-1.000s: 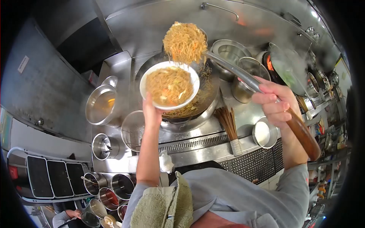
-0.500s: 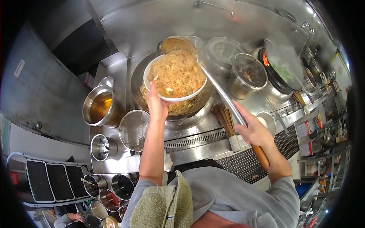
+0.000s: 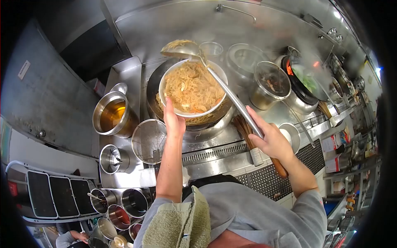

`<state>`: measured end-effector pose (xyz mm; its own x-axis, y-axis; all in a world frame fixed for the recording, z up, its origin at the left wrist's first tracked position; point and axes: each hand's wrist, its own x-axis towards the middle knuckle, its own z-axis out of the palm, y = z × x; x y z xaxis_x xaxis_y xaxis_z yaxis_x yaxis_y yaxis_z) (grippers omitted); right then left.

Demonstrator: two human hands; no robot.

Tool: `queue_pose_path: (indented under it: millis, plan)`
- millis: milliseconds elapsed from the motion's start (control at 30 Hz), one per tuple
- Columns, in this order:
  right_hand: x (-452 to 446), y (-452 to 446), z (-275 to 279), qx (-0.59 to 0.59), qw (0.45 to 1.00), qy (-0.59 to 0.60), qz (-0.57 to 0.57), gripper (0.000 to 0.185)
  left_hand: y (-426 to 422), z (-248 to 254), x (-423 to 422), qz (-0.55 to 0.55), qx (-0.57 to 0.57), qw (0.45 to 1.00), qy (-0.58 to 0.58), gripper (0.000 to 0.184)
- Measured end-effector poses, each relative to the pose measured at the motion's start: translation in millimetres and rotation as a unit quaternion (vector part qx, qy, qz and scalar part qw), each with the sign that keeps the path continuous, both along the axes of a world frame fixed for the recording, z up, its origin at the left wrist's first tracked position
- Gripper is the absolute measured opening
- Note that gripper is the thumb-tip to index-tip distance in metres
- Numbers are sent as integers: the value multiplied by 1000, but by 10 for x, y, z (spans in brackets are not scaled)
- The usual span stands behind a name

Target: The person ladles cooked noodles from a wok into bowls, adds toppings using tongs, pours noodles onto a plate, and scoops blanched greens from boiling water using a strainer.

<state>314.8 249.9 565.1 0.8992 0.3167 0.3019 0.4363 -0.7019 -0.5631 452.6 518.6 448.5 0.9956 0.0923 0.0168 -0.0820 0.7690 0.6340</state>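
Observation:
My left hand [image 3: 174,120] grips the near-left rim of a white bowl [image 3: 162,87], thumb up along its side. Fried noodles [image 3: 192,89] fill the bowl, which is held over a dark wok [image 3: 152,101]. Some noodles show in the wok below the bowl; the rest of it is hidden. My right hand [image 3: 269,139] is closed around the long metal handle of a wok ladle [image 3: 184,50], whose wooden end sticks out below my wrist. The ladle's head is tilted above the bowl's far rim, with a few noodles on it.
A pot of amber liquid [image 3: 112,115] and a wire strainer [image 3: 149,141] stand to the left. On the right are a bamboo brush [image 3: 248,138], a tall pot [image 3: 271,82] and a second wok [image 3: 306,78] with greens and flame. Another person's hand [image 3: 82,237] shows at bottom left.
The ladle's head has tipped and moved left, and most of its noodles are off it. The noodles in the bowl lie flatter. My right hand has shifted slightly left along with the handle.

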Motion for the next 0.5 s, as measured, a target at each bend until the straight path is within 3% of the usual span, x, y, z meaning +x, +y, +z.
queue_pose_path:
  millis: [67,100,133,167,233,267,333,367,400,500]
  plan:
    - [53,18,45,41,996,-61,53,76,21,-4,-38,0,-2,1000,-10,50]
    - [25,47,163,152,980,123,20,74,27,2,-66,0,-4,1000,-18,51]
    - [23,56,231,256,919,301,-13,73,35,11,-94,0,-4,1000,-19,51]
    - [54,25,213,256,918,301,-12,73,40,78,-147,-2,-4,1000,-2,51]
    - [170,-74,126,528,755,375,101,64,81,91,-158,2,-1,1000,14,52]
    - [241,-110,92,528,753,379,105,64,119,42,-141,13,7,1000,8,52]
    - [413,-184,29,739,443,451,232,56,180,-45,-129,28,22,999,5,52]
    - [500,-193,8,773,374,463,220,48,222,-90,-150,52,18,998,22,52]
    - [610,-191,-2,775,368,464,220,48,260,-130,-187,74,16,996,40,52]
    - [1152,-354,-124,582,660,470,68,48,505,-179,-406,93,26,994,43,51]
